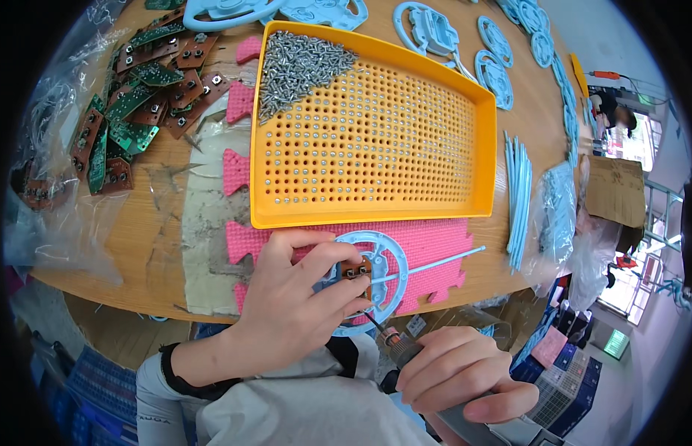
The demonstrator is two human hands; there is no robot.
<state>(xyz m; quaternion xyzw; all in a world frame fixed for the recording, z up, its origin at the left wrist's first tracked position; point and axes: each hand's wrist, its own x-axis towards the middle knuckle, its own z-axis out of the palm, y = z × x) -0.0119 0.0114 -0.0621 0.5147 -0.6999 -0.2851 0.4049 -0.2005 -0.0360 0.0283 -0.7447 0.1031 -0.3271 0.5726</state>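
My left hand [297, 297] is closed over a light-blue round plastic frame [402, 276], its fingers pressing on a small brown circuit board [355, 269] with black buttons inside the ring. The frame lies at the near edge of a pink foam mat [439, 241], and a thin blue stick [446, 259] sticks out from it to the right. My right hand [457, 372] grips an electric screwdriver [399, 346]. Its thin bit points up and left at the lower rim of the frame; whether it touches is hard to tell. Fingers cover part of the board.
Beyond the mat stands a yellow perforated tray [368, 221] with loose screws [301, 70] heaped in its far left corner. Circuit boards [141, 97] pile up at left beside clear plastic bags. Blue sticks [517, 201] lie at right; more blue frames [427, 30] line the far side.
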